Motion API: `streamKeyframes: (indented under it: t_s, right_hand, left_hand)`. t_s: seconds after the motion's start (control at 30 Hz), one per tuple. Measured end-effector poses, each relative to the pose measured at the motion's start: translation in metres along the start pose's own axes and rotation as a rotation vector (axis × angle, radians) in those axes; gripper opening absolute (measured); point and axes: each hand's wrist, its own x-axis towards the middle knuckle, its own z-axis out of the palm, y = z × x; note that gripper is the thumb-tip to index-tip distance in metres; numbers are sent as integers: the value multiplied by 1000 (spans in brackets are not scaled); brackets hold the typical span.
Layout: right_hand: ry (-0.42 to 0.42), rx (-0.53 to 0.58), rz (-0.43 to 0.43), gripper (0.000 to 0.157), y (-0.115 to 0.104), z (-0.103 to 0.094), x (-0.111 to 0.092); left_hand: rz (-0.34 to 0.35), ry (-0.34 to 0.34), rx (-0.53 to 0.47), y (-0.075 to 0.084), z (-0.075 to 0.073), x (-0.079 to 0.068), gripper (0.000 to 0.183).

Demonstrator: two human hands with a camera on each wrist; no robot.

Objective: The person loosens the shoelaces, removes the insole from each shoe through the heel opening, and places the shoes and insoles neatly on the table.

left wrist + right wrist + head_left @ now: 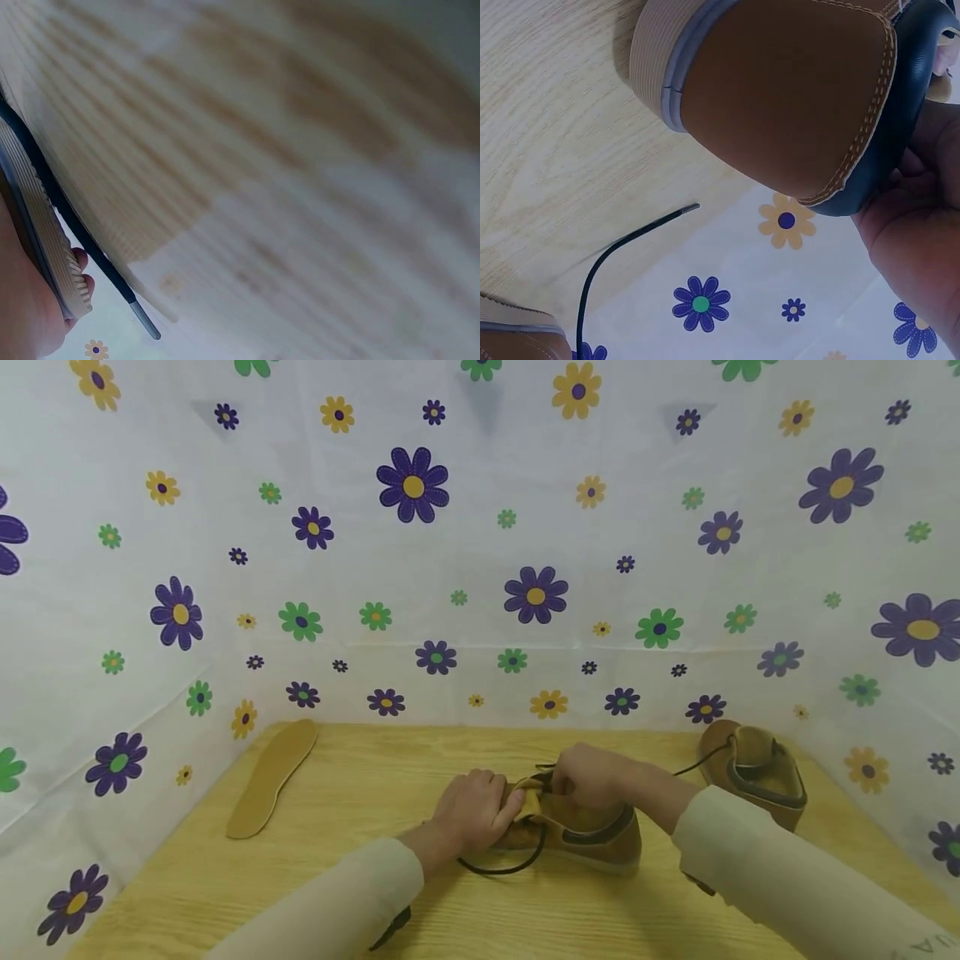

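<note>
A brown leather shoe [621, 843] with a dark padded collar [877, 142] sits on the table, toe to the left. My left hand [471, 810] grips its front, thumb against the tan tongue [528, 803]; in the left wrist view, fingertips curl round the edge of the pale ribbed sole [52, 217]. My right hand [592, 775] reaches down into the opening beside the tongue. Its fingertips are hidden inside, so I cannot tell what they hold. A dark lace [504, 870] loops out in front of the shoe.
A second brown shoe [789, 814] stands at the back right, its lace [692, 768] trailing left behind my right forearm. At the back left lies a flat tan insole [273, 777]. A flowered white sheet [480, 543] walls the wooden table [337, 877] at the back and sides.
</note>
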Motion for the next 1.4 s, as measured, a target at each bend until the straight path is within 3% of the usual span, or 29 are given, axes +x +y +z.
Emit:
streamKeyframes:
  t_s: [0.23,0.43,1.13,1.4]
  right_hand:
    - [38,-30,-81,19,1,-11,-2]
    - [14,6,-35,10,0,-22,-4]
    - [-37,50,66,11,1,-58,-18]
    - [-59,44,54,12,8,-62,-26]
  left_hand:
    - [5,0,13,0,-4,0,56]
    - [14,-4,23,0,-2,-1,55]
    - [10,14,16,0,-1,2,58]
    - [-3,-17,14,2,-2,0,58]
